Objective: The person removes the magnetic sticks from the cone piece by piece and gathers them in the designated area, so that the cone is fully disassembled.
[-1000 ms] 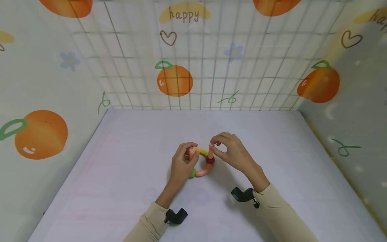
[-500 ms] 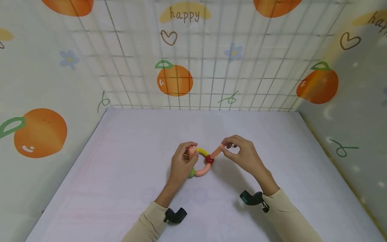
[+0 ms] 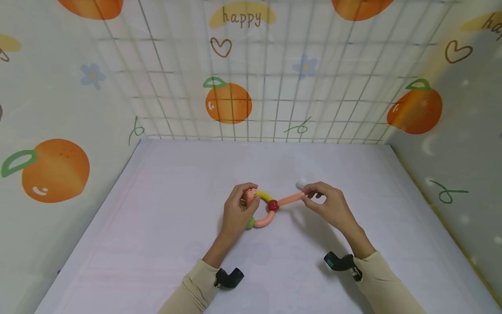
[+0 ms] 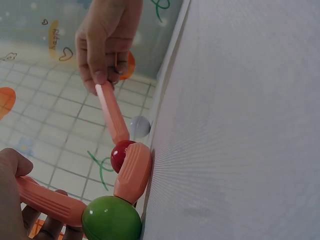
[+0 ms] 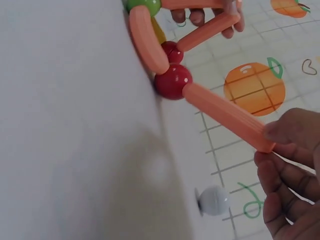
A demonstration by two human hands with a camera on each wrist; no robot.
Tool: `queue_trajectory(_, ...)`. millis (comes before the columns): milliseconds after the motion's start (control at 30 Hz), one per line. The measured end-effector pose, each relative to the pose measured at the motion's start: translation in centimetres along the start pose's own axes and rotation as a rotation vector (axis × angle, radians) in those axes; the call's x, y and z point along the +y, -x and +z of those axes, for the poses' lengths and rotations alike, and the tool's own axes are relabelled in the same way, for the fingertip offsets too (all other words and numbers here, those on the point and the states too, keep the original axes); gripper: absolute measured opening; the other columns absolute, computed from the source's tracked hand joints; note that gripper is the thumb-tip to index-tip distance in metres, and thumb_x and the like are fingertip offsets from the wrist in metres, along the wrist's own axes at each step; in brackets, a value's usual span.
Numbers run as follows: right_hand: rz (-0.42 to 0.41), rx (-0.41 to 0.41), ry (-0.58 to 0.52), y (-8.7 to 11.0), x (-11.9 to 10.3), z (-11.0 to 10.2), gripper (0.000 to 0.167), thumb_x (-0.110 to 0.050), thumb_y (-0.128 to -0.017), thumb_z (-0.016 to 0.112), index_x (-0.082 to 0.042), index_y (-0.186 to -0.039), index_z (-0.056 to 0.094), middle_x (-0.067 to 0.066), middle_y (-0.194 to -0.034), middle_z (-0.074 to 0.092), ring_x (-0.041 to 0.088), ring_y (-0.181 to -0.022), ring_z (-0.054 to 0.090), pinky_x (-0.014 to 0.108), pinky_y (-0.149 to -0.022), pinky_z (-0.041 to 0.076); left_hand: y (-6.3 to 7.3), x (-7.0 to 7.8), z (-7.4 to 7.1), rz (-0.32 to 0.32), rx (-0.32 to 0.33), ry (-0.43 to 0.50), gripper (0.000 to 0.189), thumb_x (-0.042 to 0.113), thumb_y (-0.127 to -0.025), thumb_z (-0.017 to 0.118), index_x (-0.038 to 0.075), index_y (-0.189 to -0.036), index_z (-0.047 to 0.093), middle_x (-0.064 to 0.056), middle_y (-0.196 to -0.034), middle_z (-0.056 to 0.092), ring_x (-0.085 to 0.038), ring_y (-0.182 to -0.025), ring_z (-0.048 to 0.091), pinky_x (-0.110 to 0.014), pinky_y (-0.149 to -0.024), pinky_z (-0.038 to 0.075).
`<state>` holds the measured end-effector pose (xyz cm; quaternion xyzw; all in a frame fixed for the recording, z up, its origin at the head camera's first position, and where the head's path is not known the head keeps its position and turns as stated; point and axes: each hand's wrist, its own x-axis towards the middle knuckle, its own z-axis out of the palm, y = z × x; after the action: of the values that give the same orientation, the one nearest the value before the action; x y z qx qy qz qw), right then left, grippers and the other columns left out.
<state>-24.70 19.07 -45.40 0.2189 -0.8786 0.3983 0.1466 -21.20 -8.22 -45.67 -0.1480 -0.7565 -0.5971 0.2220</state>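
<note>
A ring of curved sticks and balls lies on the table, with a curved pink stick [image 3: 264, 220], a curved yellow stick [image 3: 263, 196], a green ball [image 4: 111, 218] and a red ball [image 5: 173, 81]. From the red ball a straight pink stick [image 5: 225, 116] slants up to the right. My right hand [image 3: 328, 203] pinches its free end between thumb and fingers. On the ring's left side, my left hand [image 3: 238, 209] holds the upper ends of two straight pink sticks, one rising from the green ball and one from a second red ball [image 5: 172, 52].
A white ball [image 3: 301, 183] sits on the table just beyond my right fingertips. Around the white tabletop [image 3: 164, 244] stand fabric walls printed with oranges, with a wire grid [image 3: 266, 100] at the back.
My right hand has moved right and slightly nearer, swinging the straight pink stick from upright to a low slant. The white ball has come into view behind it. My left hand stays put.
</note>
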Motion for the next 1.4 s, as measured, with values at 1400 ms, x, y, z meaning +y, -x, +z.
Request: queue_trajectory(1400,-0.039,-0.149,0.074,1.0,1.1,1.2,0.023,-0.004,-0.085,0.08,-0.004,-0.107,0.072,0.003,-0.101,0.068,0.02,-0.087,0.063,0.046,-0.078,0.053,0.0,0.4,-0.4,0.002,-0.038,0.007,0.026,0.0,-0.092,0.064,-0.002,-0.118,0.063,-0.014,-0.112,0.06,-0.02,-0.08,0.057,-0.026,-0.067,0.05)
